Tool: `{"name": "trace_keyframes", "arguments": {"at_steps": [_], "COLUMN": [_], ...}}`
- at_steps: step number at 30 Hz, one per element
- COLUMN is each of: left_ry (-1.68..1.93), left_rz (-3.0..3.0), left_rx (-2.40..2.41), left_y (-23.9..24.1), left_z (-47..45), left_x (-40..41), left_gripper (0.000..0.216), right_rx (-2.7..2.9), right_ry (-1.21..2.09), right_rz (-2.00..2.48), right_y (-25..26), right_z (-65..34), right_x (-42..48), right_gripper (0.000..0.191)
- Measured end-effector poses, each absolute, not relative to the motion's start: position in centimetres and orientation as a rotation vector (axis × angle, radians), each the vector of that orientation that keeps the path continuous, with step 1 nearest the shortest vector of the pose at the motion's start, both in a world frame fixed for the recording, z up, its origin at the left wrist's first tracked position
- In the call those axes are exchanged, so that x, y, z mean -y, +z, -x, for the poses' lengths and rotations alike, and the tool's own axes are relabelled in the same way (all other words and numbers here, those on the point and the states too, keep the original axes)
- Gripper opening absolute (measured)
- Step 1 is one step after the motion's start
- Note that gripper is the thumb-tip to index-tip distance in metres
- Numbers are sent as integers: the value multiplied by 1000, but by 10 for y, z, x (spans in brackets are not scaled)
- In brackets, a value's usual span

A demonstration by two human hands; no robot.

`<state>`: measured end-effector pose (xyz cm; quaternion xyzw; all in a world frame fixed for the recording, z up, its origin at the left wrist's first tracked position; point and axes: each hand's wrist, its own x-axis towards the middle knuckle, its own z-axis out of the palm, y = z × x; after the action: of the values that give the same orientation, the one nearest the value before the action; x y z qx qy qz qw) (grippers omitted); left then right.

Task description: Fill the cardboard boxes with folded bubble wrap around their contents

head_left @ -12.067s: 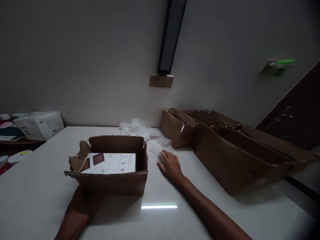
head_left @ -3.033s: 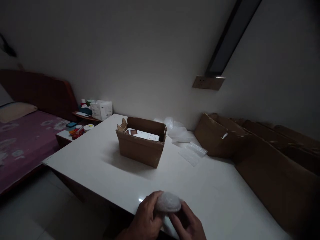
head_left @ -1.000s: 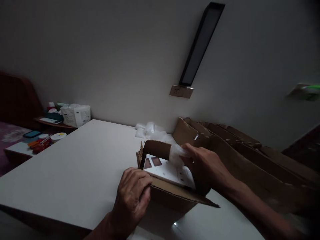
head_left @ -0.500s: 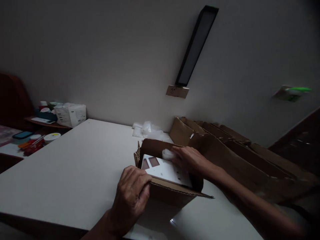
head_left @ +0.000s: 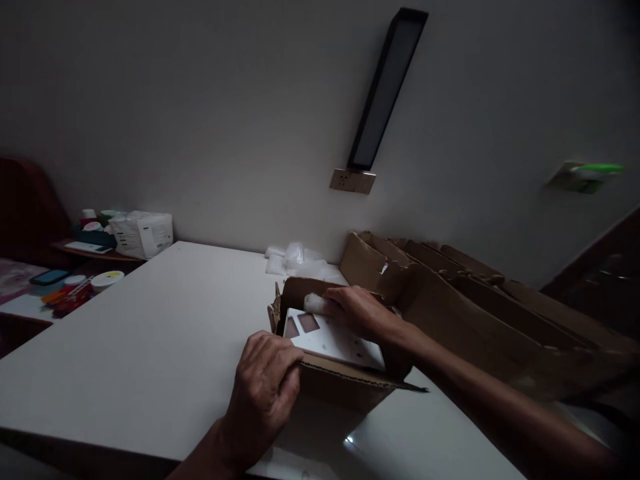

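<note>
An open cardboard box [head_left: 345, 392] stands on the white table [head_left: 145, 333]. Inside it lies a flat white panel [head_left: 327, 340] with brownish square windows and small holes. My left hand [head_left: 267, 383] grips the box's near left edge, fingers curled over the rim. Over the far side of the box, my right hand [head_left: 363, 310] pinches a whitish translucent roll [head_left: 316, 305], which looks like rolled plastic wrap, just above the panel. The right fingertips are partly hidden behind the hand.
Translucent plastic packing [head_left: 297, 259] lies against the wall. A large cardboard carton with dividers [head_left: 465, 307] stands at the right. On the left are a white package [head_left: 143, 233], jars and a lower shelf. A socket plate [head_left: 353, 181] sits on the wall.
My right hand has moved left along the far side of the box, carrying the whitish roll with it. My left hand keeps its hold on the box edge.
</note>
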<state>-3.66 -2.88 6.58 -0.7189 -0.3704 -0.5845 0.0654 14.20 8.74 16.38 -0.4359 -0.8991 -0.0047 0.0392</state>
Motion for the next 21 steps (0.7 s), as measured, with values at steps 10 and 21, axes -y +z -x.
{"name": "trace_keyframes", "arguments": {"at_steps": [10, 21], "left_ry": [-2002, -2190], "left_rz": [1899, 2042], "left_rx": [1535, 1610], "left_y": [35, 15], "left_z": [42, 34], "left_x": [17, 4], "left_gripper": [67, 72], "right_rx": [2719, 2751], "right_ry": [110, 11], "right_rz": [1221, 1273], "right_y": [157, 155], "right_z": [-124, -111], "right_x": [-93, -89], "right_gripper": [19, 18]}}
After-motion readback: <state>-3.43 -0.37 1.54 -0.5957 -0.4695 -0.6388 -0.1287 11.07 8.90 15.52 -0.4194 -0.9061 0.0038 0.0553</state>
